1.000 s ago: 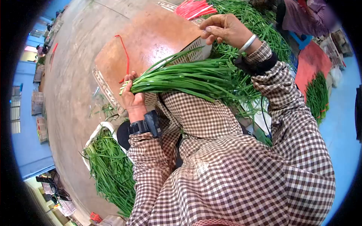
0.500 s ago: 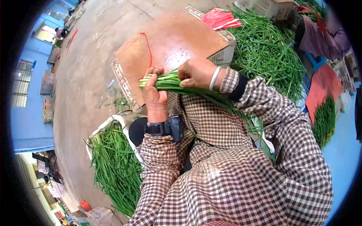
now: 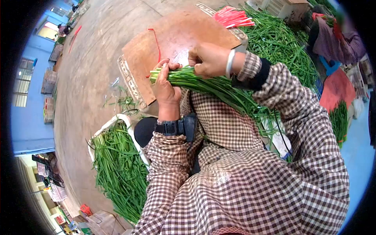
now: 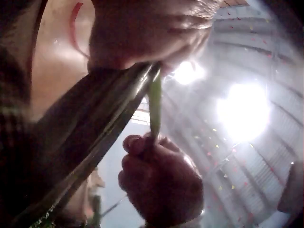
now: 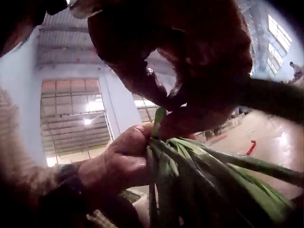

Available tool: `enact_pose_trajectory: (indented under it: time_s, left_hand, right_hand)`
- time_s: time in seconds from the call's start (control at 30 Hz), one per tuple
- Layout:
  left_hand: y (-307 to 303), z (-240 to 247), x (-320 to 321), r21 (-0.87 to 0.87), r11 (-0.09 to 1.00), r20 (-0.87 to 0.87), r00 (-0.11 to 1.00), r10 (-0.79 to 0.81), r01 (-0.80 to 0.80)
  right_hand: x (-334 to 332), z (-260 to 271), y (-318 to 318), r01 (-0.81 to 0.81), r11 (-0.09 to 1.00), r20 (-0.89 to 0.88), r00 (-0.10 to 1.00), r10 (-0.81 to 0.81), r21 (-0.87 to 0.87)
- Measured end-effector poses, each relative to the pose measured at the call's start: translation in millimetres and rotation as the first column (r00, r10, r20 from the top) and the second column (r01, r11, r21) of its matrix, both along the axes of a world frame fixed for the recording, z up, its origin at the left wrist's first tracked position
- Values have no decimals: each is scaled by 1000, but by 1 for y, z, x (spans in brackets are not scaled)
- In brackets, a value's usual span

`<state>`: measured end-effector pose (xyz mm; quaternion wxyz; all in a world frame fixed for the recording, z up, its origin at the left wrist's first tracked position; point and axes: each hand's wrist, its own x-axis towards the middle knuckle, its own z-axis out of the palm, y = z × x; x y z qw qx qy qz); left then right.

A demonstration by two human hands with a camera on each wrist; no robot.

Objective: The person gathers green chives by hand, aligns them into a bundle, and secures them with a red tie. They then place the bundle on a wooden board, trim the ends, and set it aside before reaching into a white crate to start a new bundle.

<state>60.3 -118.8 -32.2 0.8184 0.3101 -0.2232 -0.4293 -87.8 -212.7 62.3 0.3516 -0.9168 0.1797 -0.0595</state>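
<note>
My left hand [image 3: 167,92] grips a bundle of long green stalks [image 3: 219,87] near its pale cut ends, above the near edge of a brown board. Just above the bundle, my right hand [image 3: 213,59] pinches a single green blade. In the left wrist view that blade [image 4: 155,107] runs from the bundle to the fingertips of my right hand [image 4: 164,183]. The right wrist view shows the blade [image 5: 158,121] rising beside my left hand [image 5: 123,159], its tip between the thumb and finger of my right hand [image 5: 190,80].
A red strip [image 3: 156,43] lies on the brown board [image 3: 141,51], with a pile of red and white strips [image 3: 232,17] at its far corner. Loose greens [image 3: 282,47] are heaped at right. A white-rimmed basket [image 3: 92,147] of greens stands at lower left. Another person's purple sleeve [image 3: 333,45] shows at upper right.
My right hand has come down and left from above the leaves to the bundle, then lifted slightly off it. The left hand keeps its grip. The head view has shifted.
</note>
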Motion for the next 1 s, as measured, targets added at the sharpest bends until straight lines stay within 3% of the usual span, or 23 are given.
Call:
enact_pose_trajectory:
  time_s: [0.07, 0.13, 0.23, 0.27, 0.3, 0.33, 0.4, 0.5, 0.6, 0.67, 0.73, 0.8, 0.83, 0.87, 1.0]
  left_hand:
    - [-2, 5, -3, -28, 999, 31, 999, -20, 21]
    - [-3, 7, -10, -17, 1000, 16, 1000, -1, 2]
    - [0, 12, -13, 19, 1000, -23, 1000, -16, 16]
    - [-2, 8, -12, 21, 999, -22, 999, -27, 27]
    - [-4, 2, -9, -83, 993, -13, 997, -82, 81]
    - [-6, -2, -7, -186, 974, -2, 991, -135, 132]
    - [-6, -3, -6, -196, 970, 15, 989, -147, 147]
    - [-6, -7, -5, -247, 953, 81, 983, -162, 178]
    - [-5, -5, -12, -238, 958, 145, 981, -126, 158]
    - [-4, -1, -15, -185, 972, 160, 980, -116, 145]
    - [-4, -2, -14, -89, 990, 195, 977, -90, 109]
    - [-2, -4, -11, -88, 990, 228, 970, -84, 107]
    - [-1, -6, -10, -118, 987, 177, 980, -90, 112]
    - [0, -9, -8, -148, 982, 126, 987, -98, 117]
    - [6, -19, 3, -208, 967, -45, 987, -156, 144]
  right_hand:
    - [6, -9, -10, -18, 1000, 78, 997, 17, 6]
    - [16, -9, -15, -124, 964, 82, 986, 147, -236]
    - [26, 32, -8, -172, 958, 130, 970, 206, -230]
    - [31, 44, -6, -177, 920, 27, 980, 199, -351]
    - [36, 49, -5, -194, 866, -77, 981, 178, -462]
    - [41, 47, -8, -186, 868, -79, 982, 169, -461]
    - [53, 42, -17, -188, 858, 29, 973, 230, -478]
    - [66, 58, -7, -200, 854, -30, 977, 212, -481]
    - [60, 86, 17, -193, 886, -113, 981, 160, -422]
    - [62, 88, 23, -112, 825, -8, 992, 130, -554]
    - [63, 97, 26, -115, 804, -8, 991, 136, -583]
    - [65, 111, 29, 1, 788, 40, 999, 31, -616]
    - [54, 122, 7, -185, 808, 86, 956, 279, -559]
    - [37, 126, 0, -183, 810, 87, 957, 276, -557]
    - [-57, 130, -25, 162, 906, 67, 987, -148, -390]
